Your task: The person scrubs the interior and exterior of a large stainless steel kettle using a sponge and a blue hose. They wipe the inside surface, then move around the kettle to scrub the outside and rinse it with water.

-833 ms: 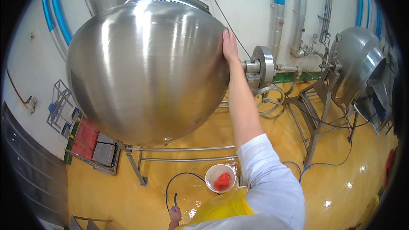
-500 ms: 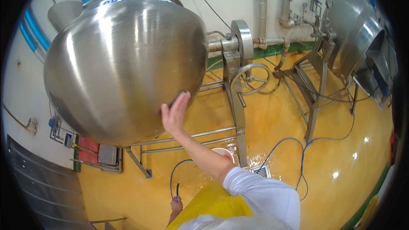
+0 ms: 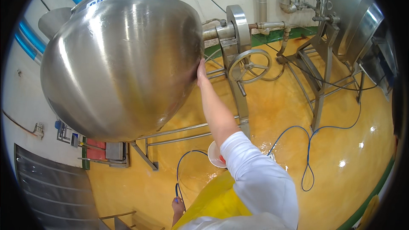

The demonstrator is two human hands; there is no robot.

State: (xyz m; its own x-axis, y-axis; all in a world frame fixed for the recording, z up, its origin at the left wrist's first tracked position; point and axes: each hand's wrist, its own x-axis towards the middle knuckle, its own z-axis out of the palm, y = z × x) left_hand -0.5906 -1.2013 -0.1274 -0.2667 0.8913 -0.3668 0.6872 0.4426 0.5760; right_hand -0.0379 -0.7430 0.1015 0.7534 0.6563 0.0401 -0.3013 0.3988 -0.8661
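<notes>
A big round steel kettle [image 3: 123,68] fills the upper left, its curved wall wet and shiny. My right hand [image 3: 201,73] presses against the right side of that wall, arm stretched out. Its fingers show edge-on; the dark pad under them half a second ago is now hidden between palm and steel. Low in the picture, my left hand [image 3: 178,206] is closed round the end of a blue hose [image 3: 177,189], beside my yellow apron [image 3: 213,204].
The kettle hangs on a steel frame [image 3: 236,98] with a handwheel [image 3: 250,66]. A white bucket [image 3: 215,155] with something red inside stands on the wet yellow floor [image 3: 272,102]. A second kettle [image 3: 355,21] is at the far right. Blue hose loops [image 3: 307,157] lie on the floor.
My right hand has slid up and to the right along the kettle wall, onto its side. My left hand still grips the hose. The view has shifted slightly.
</notes>
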